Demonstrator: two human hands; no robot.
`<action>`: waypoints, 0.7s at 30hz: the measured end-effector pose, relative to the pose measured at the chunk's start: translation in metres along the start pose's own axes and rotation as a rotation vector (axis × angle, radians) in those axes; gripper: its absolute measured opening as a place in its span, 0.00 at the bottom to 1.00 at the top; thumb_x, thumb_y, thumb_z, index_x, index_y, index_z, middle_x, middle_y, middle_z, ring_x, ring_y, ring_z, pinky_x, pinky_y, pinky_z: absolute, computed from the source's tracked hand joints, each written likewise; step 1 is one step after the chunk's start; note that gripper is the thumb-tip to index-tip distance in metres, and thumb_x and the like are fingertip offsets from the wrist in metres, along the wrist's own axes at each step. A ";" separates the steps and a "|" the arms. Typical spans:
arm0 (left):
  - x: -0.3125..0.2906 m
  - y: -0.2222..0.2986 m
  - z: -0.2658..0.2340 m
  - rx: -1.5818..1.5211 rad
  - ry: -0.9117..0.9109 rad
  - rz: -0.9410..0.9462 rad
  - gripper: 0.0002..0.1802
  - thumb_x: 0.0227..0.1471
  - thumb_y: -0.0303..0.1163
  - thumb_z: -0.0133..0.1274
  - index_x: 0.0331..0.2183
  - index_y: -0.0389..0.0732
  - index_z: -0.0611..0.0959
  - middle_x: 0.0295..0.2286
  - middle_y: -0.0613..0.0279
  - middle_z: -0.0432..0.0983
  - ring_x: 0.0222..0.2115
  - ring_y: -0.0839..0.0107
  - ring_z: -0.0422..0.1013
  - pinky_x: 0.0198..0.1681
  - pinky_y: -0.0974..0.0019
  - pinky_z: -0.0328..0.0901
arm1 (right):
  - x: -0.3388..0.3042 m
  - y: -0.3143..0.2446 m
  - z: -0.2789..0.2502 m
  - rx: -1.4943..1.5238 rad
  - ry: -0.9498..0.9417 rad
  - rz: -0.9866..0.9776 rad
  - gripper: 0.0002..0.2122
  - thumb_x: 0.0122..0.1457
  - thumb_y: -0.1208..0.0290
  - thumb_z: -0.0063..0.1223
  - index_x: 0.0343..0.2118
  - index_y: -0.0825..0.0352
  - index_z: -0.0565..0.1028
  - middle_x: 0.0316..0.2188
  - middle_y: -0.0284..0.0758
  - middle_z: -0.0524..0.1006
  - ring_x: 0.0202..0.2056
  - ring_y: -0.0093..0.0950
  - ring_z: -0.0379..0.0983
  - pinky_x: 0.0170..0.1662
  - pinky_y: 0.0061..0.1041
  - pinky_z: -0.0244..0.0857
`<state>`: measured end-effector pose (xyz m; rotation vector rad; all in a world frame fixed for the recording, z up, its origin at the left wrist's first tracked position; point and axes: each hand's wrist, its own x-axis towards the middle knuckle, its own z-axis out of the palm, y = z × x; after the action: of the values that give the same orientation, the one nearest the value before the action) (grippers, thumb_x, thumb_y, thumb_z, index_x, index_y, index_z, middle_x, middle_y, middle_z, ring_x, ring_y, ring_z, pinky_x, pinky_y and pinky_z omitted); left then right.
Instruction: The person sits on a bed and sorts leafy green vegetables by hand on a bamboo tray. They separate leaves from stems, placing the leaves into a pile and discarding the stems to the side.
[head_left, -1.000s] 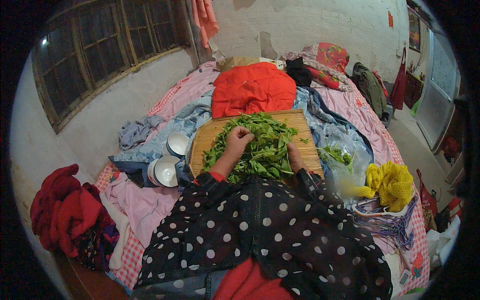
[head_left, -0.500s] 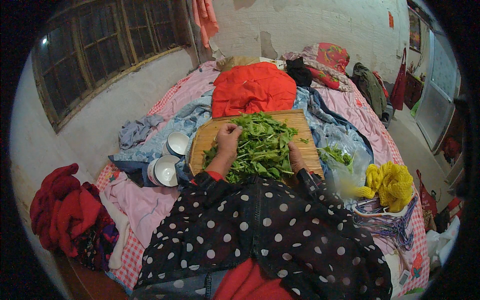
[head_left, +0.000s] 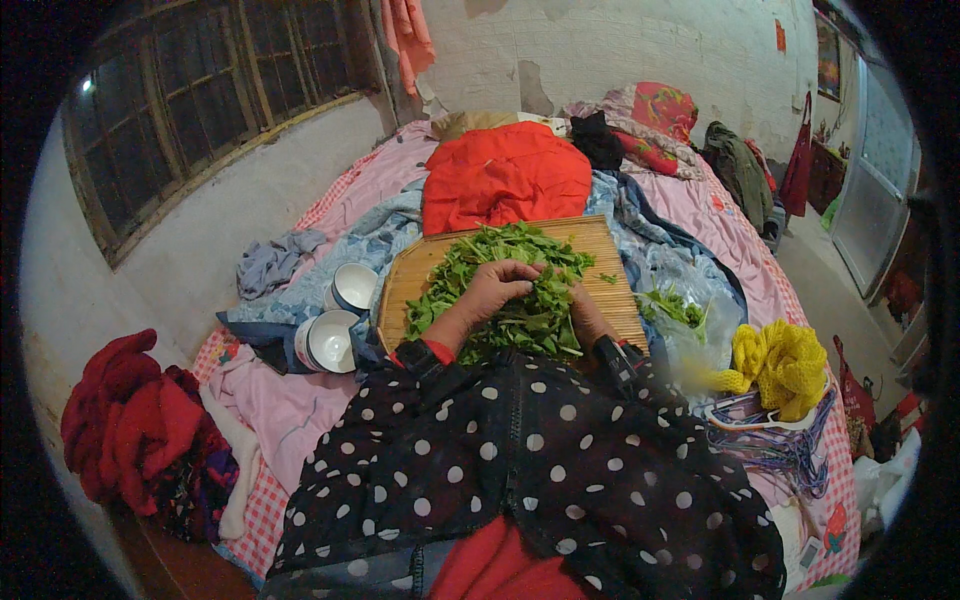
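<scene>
A heap of leafy greens (head_left: pixel 480 262) with thin stems lies on a slatted bamboo board (head_left: pixel 400 290) in front of me. Over the middle of the heap, my left hand (head_left: pixel 497 290) is closed, its thumb and fingers pinched on some of the greens. My right hand (head_left: pixel 588 312) is close beside it at the heap's right side, closed around a bunch of the leaves. Foliage partly covers the right fingertips. The two hands almost meet at the fingers.
Two white bowls (head_left: pixel 331 342) stand left of the board. To its right lie a clear plastic bag (head_left: pixel 705 335) with greens, yellow netting (head_left: pixel 785 370) and several hangers (head_left: pixel 780 455). Red cloth (head_left: pixel 505 180) is piled behind the board. Dark red clothing (head_left: pixel 130 420) lies at the left.
My left hand has moved right, from the heap's left side to its middle. My right hand has shifted slightly inward, bringing the hands together at the greens.
</scene>
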<state>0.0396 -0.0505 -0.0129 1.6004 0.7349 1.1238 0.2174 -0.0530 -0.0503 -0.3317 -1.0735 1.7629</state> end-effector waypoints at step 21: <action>0.000 -0.020 -0.022 0.047 0.389 0.002 0.05 0.45 0.23 0.53 0.27 0.38 0.74 0.22 0.66 0.72 0.21 0.77 0.68 0.24 0.73 0.64 | 0.013 0.018 -0.033 0.046 0.150 -0.019 0.16 0.55 0.65 0.46 0.46 0.64 0.68 0.36 0.31 0.74 0.33 0.23 0.72 0.34 0.23 0.69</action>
<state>0.0209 -0.0360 -0.0302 1.4346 1.0174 1.4499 0.2219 -0.0265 -0.0796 -0.4169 -0.9254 1.7142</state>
